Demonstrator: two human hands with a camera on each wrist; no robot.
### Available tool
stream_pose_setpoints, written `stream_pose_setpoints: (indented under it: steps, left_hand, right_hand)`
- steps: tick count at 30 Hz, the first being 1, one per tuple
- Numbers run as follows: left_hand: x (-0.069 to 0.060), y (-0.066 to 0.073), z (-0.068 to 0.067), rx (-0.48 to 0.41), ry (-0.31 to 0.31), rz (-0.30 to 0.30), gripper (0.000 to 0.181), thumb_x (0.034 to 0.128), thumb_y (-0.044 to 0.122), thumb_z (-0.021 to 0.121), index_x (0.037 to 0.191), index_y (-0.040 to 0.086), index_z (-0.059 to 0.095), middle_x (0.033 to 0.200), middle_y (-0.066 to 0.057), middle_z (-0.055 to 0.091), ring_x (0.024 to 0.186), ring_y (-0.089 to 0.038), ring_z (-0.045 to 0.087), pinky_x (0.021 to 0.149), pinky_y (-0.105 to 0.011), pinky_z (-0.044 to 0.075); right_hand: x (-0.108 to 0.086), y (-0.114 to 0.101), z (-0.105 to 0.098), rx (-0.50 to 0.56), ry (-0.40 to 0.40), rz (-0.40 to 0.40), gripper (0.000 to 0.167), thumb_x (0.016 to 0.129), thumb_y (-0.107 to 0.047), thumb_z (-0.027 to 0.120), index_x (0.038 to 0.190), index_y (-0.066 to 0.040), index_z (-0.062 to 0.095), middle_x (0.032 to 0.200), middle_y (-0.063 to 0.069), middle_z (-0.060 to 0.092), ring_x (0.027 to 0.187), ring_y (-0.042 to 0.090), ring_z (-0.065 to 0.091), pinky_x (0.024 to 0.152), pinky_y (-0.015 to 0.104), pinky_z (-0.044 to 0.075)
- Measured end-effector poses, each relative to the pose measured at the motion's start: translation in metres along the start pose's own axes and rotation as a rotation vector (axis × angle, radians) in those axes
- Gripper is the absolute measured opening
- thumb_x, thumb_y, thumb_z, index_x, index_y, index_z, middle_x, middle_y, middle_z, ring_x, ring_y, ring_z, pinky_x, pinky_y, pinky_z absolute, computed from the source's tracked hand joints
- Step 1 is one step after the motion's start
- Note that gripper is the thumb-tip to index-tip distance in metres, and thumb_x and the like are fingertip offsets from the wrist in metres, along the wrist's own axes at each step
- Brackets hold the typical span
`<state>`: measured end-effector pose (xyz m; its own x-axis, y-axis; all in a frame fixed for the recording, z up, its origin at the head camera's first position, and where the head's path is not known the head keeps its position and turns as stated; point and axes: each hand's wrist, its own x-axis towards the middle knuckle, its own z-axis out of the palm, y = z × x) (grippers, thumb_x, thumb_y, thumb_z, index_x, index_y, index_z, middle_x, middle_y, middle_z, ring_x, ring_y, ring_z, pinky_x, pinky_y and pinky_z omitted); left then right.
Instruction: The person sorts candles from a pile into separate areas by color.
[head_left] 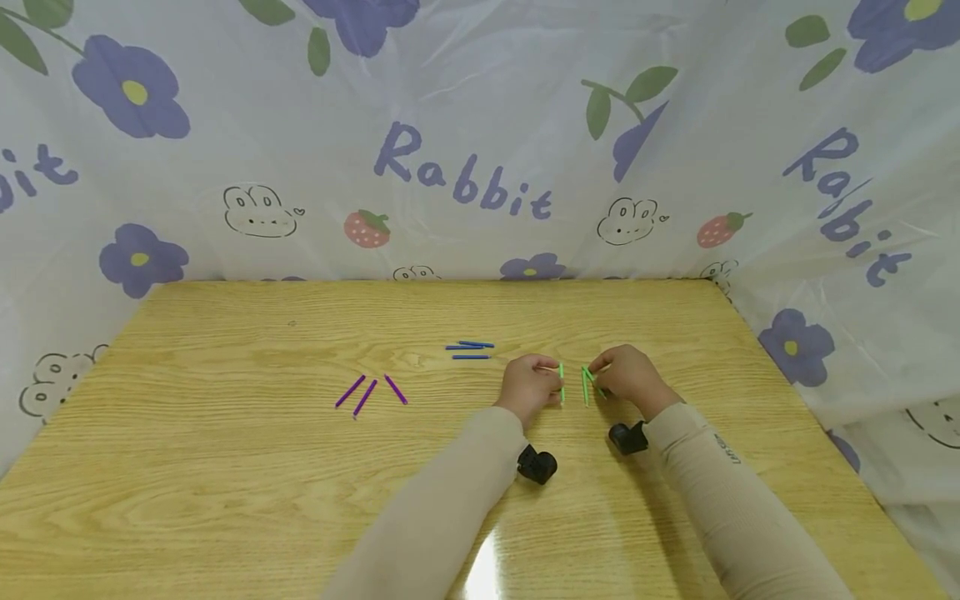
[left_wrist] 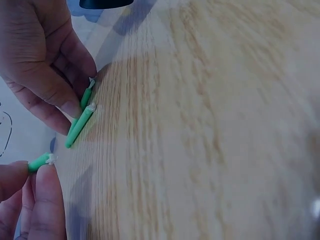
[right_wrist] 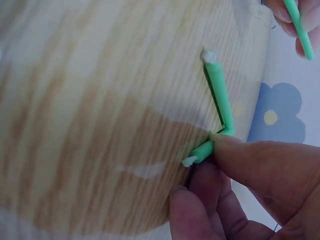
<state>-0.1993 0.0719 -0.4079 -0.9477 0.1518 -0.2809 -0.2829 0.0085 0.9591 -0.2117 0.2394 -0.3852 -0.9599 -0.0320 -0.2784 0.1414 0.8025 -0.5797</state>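
Note:
My left hand (head_left: 529, 390) pinches a thin green stick (head_left: 562, 393) between thumb and fingers; in the left wrist view that stick (left_wrist: 39, 163) has a frayed white end and is held above the wood. Just to the right, a second green stick (head_left: 586, 392) lies on the table, white tip (right_wrist: 209, 55) toward me. My right hand (head_left: 632, 379) pinches a third green stick (right_wrist: 202, 151), slanted so that its far end meets the lying one in a narrow V. The right fingers hide part of it.
Several blue sticks (head_left: 471, 357) lie roughly level beyond and left of my hands. Farther left are purple sticks (head_left: 365, 397) at differing slants. The wooden table (head_left: 225, 483) ends at a printed curtain (head_left: 465, 100) behind. Black wrist cameras (head_left: 538, 465) hang under both wrists.

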Motion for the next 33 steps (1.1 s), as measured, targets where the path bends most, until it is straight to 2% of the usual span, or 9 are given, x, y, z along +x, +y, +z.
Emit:
stream_pose_setpoints:
  steps: [6, 8, 22, 30, 33]
  left_hand:
    - [0.0, 0.003, 0.003, -0.018, 0.005, -0.018, 0.028, 0.0885, -0.006, 0.061, 0.116, -0.003, 0.063, 0.096, -0.016, 0.064, 0.072, -0.017, 0.063, 0.067, -0.029, 0.056]
    - [0.001, 0.004, 0.004, -0.023, 0.005, -0.023, 0.028, 0.0887, -0.006, 0.06, 0.116, -0.004, 0.063, 0.098, -0.016, 0.064, 0.073, -0.017, 0.063, 0.067, -0.029, 0.056]
    - [0.011, -0.001, 0.018, -0.015, 0.006, -0.057, 0.026, 0.0888, -0.005, 0.062, 0.115, -0.001, 0.064, 0.095, -0.011, 0.062, 0.075, -0.019, 0.062, 0.065, -0.028, 0.055]
    - [0.007, -0.001, 0.025, 0.047, 0.037, -0.026, 0.023, 0.09, -0.004, 0.06, 0.112, 0.001, 0.066, 0.088, -0.009, 0.062, 0.066, -0.016, 0.058, 0.061, -0.028, 0.052]
    - [0.005, -0.001, 0.027, 0.062, 0.051, -0.011, 0.023, 0.0903, -0.004, 0.059, 0.112, 0.001, 0.066, 0.086, -0.008, 0.062, 0.062, -0.015, 0.055, 0.057, -0.026, 0.049]
  right_hand:
    - [0.001, 0.0, 0.001, -0.007, -0.002, -0.007, 0.029, 0.086, -0.001, 0.057, 0.113, 0.006, 0.066, 0.109, 0.02, 0.065, 0.069, 0.017, 0.058, 0.061, 0.029, 0.05]
    - [0.001, 0.0, 0.002, -0.008, -0.003, -0.004, 0.029, 0.087, -0.001, 0.057, 0.114, 0.006, 0.066, 0.11, 0.021, 0.065, 0.069, 0.017, 0.058, 0.062, 0.029, 0.05]
    - [-0.002, -0.003, 0.001, 0.004, -0.016, 0.019, 0.029, 0.089, -0.001, 0.057, 0.116, 0.007, 0.064, 0.101, 0.018, 0.067, 0.068, 0.018, 0.058, 0.061, 0.03, 0.049]
    - [-0.003, -0.002, 0.0, 0.003, -0.015, 0.009, 0.031, 0.089, -0.001, 0.055, 0.117, 0.007, 0.064, 0.084, 0.013, 0.067, 0.062, 0.017, 0.054, 0.058, 0.028, 0.046]
    - [-0.003, -0.001, 0.0, 0.007, -0.013, 0.01, 0.031, 0.088, -0.001, 0.055, 0.117, 0.007, 0.064, 0.084, 0.012, 0.067, 0.061, 0.016, 0.054, 0.058, 0.027, 0.046]
